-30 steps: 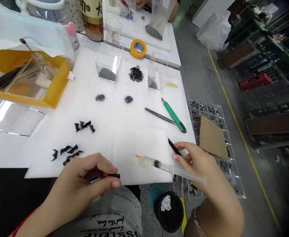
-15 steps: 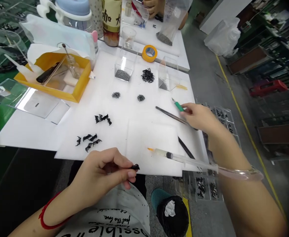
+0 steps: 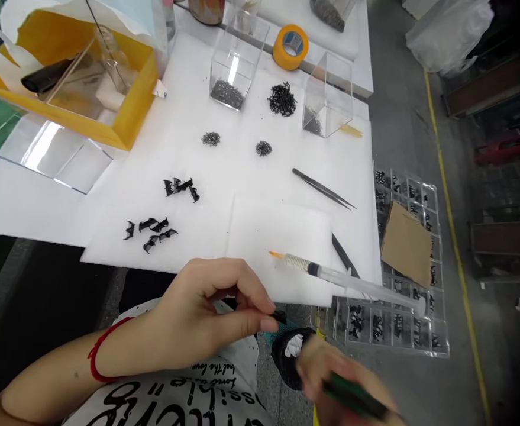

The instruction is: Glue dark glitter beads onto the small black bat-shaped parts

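Note:
Pinched between the thumb and finger of my left hand (image 3: 226, 310) is a small black piece (image 3: 280, 316), at the table's front edge. My right hand (image 3: 335, 378), blurred, is closed on a green-handled tool (image 3: 352, 396) at the bottom right; its tip cannot be made out. Black bat-shaped pieces (image 3: 158, 225) lie in two groups on the white foam sheet (image 3: 224, 171). A syringe with an orange tip (image 3: 330, 275) rests in front of my hands, beside a dark tool (image 3: 345, 254). Tweezers (image 3: 324, 189) lie farther back.
Behind are small dark piles (image 3: 281, 99), two clear boxes (image 3: 237, 71), orange tape (image 3: 290, 47) and a yellow box (image 3: 131, 118) at the left. Compartment trays (image 3: 401, 331) with cardboard (image 3: 406, 242) stand right of the table. A bin (image 3: 286, 355) is below the front edge.
My right hand has come from beside the tweezers down to the bottom right with the green-handled tool. My left hand, still pinching the black piece, appears farther right. The view has shifted closer.

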Motion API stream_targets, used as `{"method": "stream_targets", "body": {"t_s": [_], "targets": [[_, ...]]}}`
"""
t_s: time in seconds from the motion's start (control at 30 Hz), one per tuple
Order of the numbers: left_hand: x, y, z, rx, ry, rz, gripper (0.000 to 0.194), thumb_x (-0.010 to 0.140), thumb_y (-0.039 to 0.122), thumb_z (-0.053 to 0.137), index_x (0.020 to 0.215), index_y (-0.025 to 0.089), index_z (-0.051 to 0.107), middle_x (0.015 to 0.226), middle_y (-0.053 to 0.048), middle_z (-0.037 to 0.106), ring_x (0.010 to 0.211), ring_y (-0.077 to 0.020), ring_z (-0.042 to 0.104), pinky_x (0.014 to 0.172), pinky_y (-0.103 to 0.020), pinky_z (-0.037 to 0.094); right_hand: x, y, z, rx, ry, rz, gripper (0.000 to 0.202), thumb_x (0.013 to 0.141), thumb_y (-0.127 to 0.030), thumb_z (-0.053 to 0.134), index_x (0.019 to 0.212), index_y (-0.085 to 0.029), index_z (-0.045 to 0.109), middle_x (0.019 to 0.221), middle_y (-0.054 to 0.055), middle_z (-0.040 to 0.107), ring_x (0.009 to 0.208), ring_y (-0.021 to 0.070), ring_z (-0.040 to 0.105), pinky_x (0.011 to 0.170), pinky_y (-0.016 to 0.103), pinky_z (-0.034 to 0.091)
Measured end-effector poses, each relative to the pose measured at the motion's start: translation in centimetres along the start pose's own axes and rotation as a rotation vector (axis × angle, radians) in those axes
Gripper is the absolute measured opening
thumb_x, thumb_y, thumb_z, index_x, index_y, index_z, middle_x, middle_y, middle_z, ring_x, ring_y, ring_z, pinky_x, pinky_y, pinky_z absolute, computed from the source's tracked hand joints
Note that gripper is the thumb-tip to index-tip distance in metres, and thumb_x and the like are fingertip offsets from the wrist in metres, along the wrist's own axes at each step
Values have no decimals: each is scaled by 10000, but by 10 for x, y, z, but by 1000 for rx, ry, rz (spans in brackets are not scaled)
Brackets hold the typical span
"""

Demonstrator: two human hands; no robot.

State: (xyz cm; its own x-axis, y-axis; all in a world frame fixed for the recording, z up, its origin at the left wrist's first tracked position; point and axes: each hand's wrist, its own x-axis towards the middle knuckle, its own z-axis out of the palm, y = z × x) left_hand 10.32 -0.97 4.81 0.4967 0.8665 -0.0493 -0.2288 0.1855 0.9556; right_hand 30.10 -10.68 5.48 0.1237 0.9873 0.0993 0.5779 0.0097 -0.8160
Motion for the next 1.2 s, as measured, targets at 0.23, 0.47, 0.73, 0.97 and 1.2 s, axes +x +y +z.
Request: {"method": "stream_targets", "body": {"t_s": [0.23, 0.47, 0.73, 0.97, 1.2], "targets": [[-10, 2, 0, 44, 1, 194, 182, 754, -12, 694, 724, 144, 605, 791, -27, 686, 682, -95, 669, 614, -157, 558, -1, -18, 36, 208, -12, 47, 433, 916, -201, 504, 1326, -329, 560, 853, 18, 678, 659, 134, 643, 542, 214, 534], [-8, 3, 1, 57, 51, 201, 202, 715, -38, 708, 750, 147, 635, 765, -38, 691, 698, -119, 679, 635, -173, 569, 15, -16, 35, 86, -107, -145, 608, 808, -98, 605, 1365, -329, 525, 730, 2, 646, 619, 164, 606, 482, 259, 494], [-9, 5, -1, 101, 39, 194, 200, 740, 8, 707, 790, 195, 659, 782, -20, 713, 705, -131, 693, 636, -186, 591, 16, -20, 39, 92, -52, -88, 529, 810, -139, 633, 1295, -346, 592, 757, 4, 692, 627, 183, 639, 448, 266, 497], [-6, 4, -2, 132, 37, 231, 191, 748, 5, 705, 778, 173, 621, 785, -23, 697, 700, -116, 682, 631, -161, 577, 19, -17, 38, 155, -87, -105, 598, 782, -69, 622, 1309, -348, 576, 841, -5, 710, 671, 171, 649, 506, 266, 535], [-7, 3, -2, 168, 35, 195, 191, 771, 11, 684, 764, 177, 590, 759, -2, 669, 671, -89, 649, 605, -142, 549, 20, -13, 38, 163, -91, -150, 654, 768, -26, 621, 1340, -333, 545, 877, -4, 711, 699, 170, 638, 537, 286, 545]]}}
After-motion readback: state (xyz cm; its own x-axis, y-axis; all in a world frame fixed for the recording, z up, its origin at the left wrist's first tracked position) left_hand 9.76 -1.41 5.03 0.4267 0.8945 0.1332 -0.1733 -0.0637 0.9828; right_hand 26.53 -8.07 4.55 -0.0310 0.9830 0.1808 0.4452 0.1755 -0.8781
